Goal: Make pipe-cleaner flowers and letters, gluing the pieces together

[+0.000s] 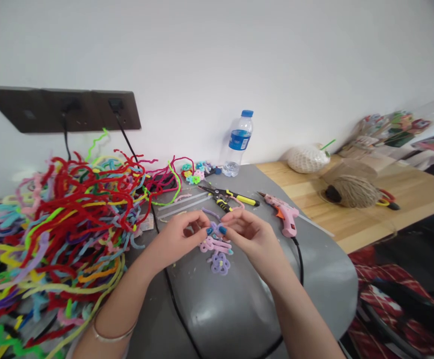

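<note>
Over the middle of the grey table, my left hand (187, 235) and my right hand (244, 233) pinch a small lavender pipe-cleaner piece (216, 229) between thumbs and fingers. A thin lavender end rises above the fingertips. Just below lie pink pipe-cleaner loops (215, 245) with a light blue tip. Nearer me is a purple pipe-cleaner flower (220, 264) with a pale yellow centre. Yellow-and-black pliers (239, 197) lie open beyond my hands. To the right rests a pink glue gun (284, 214) with a black cord.
A large pile of coloured pipe cleaners (86, 224) covers the left. At the back are small flowers (193, 173) and a water bottle (239, 142) by the wall. A twine ball (355, 191) and a net-wrapped white object (307, 159) sit on the wooden surface (314, 199). Black cords cross the table.
</note>
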A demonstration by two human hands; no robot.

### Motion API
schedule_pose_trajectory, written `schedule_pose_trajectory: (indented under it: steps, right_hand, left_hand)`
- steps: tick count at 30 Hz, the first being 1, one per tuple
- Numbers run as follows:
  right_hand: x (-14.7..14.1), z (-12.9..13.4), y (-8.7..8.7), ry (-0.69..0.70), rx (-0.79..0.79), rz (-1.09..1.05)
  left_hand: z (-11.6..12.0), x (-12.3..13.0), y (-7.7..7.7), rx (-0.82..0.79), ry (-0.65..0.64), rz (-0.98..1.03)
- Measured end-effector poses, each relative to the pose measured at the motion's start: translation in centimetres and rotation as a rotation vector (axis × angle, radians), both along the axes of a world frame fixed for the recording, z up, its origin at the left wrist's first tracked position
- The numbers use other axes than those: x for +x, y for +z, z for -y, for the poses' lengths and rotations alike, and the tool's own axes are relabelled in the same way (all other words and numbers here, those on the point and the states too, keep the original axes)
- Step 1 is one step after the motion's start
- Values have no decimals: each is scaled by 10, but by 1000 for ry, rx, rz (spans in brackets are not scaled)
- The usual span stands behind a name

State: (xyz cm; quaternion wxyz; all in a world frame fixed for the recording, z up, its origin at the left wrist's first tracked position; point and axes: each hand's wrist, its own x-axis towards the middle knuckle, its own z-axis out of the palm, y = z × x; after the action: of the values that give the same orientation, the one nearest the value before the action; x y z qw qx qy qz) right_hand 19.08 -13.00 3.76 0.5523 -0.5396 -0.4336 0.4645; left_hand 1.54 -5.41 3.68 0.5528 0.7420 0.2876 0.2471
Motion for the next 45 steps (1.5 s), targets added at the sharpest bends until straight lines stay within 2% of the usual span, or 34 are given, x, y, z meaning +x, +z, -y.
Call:
schedule_pose_trajectory:
  steps: [19, 27, 33, 38, 45]
  right_hand:
    - [-3, 2, 4, 41, -4, 4]
    - [1, 4, 1, -36, 154, -19]
    - [-3, 3, -4, -36, 148, -68]
    - [-2, 3, -6, -45, 111, -51]
    - [-3, 0, -6, -70, 137, -154]
  left_hand:
    - [0, 1, 0, -42, -71, 17]
    - [0, 3, -4, 9, 75, 75]
    - [3, 6, -6, 60, 166, 123]
    - [8, 8, -6, 105, 182, 141]
    - [9, 9, -7, 150, 175, 105]
